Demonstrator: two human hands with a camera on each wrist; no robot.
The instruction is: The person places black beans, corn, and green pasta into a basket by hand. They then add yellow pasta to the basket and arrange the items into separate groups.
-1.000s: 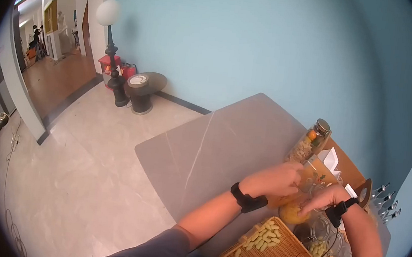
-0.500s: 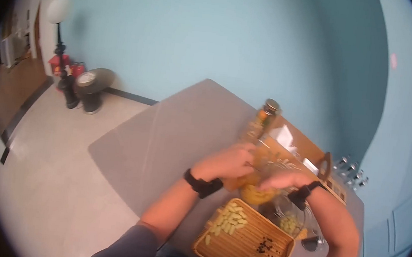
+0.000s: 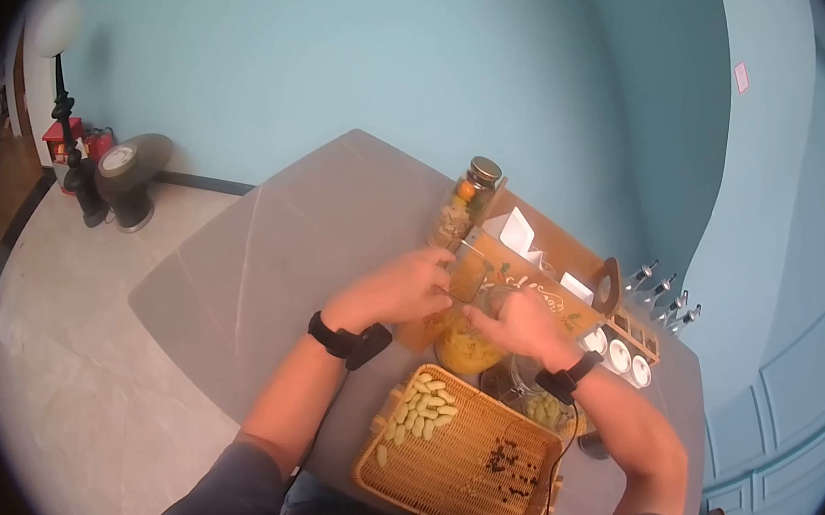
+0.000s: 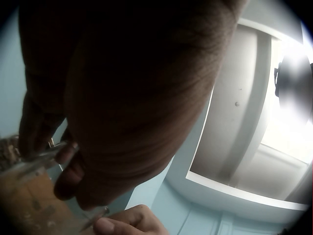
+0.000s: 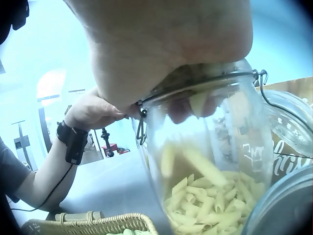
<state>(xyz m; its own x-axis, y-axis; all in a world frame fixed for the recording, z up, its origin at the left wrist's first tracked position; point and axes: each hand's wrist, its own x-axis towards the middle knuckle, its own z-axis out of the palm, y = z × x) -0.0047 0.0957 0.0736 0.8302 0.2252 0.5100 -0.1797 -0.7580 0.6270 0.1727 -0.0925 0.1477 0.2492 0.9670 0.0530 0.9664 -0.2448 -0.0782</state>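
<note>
In the head view, a glass jar (image 3: 466,350) of yellow pasta tubes stands behind the wicker basket (image 3: 471,470). My right hand (image 3: 526,325) is over its mouth; through the glass (image 5: 210,147), its fingertips point down inside the rim around a pale piece. Two blurred tubes hang in mid-air above the pasta (image 5: 215,203). My left hand (image 3: 399,291) grips the jar's rim on the left side, and in the left wrist view its fingers (image 4: 71,178) curl at a clear glass edge. Pale green pieces (image 3: 425,408) and small dark bits (image 3: 507,459) lie in the basket.
Right of the jar stands another jar (image 3: 545,408) with green pieces. Behind are a tall filled jar (image 3: 466,203), a printed wooden box (image 3: 566,324), white cups (image 3: 618,356) and several stoppered bottles (image 3: 665,296). Grey tabletop (image 3: 314,237) extends left.
The head view has swung right, so the table appears farther left and the white cups have come into sight. Both hands stay at the same jar.
</note>
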